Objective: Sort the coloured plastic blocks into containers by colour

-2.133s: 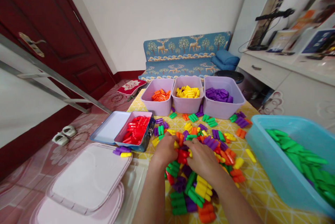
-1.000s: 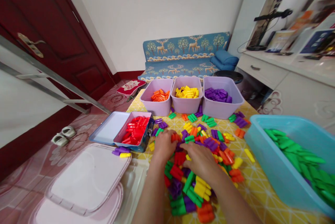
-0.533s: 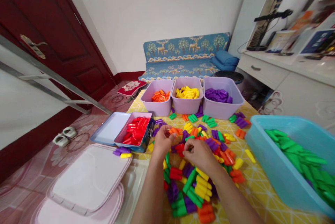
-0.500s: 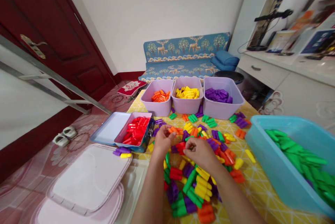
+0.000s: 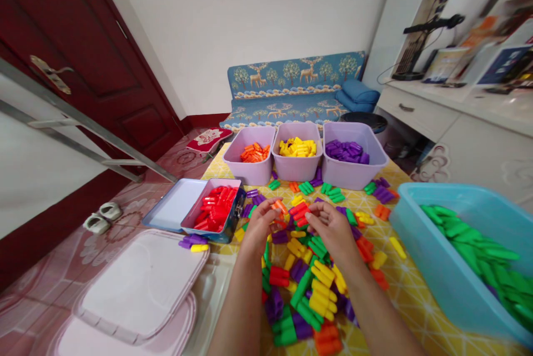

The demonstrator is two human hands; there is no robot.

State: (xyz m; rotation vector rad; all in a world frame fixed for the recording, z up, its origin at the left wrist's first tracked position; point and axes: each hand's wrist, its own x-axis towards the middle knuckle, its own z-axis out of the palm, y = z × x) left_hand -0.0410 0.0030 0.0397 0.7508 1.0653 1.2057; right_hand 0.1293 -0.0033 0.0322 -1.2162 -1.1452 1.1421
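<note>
Over the yellow-patterned table (image 5: 410, 295), the left hand (image 5: 260, 228) pinches an orange plastic peg (image 5: 278, 207); the half-open right hand (image 5: 331, 228) hovers beside red pegs (image 5: 300, 211). Lilac tubs (image 5: 297, 171) line the table's far edge.

Around the heap of plastic blocks (image 5: 308, 289), the open tin box (image 5: 175, 203) blocks the left side and three lilac bins (image 5: 297, 167) stand beyond, behind scattered blocks. The blue tub (image 5: 433, 256) walls the right, with a strip of yellow tablecloth (image 5: 410, 295) showing between heap and tub.

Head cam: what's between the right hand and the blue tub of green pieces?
In the head view, loose orange pieces and yellow pieces lie on the yellow patterned tablecloth between the right hand and the blue tub.
</note>
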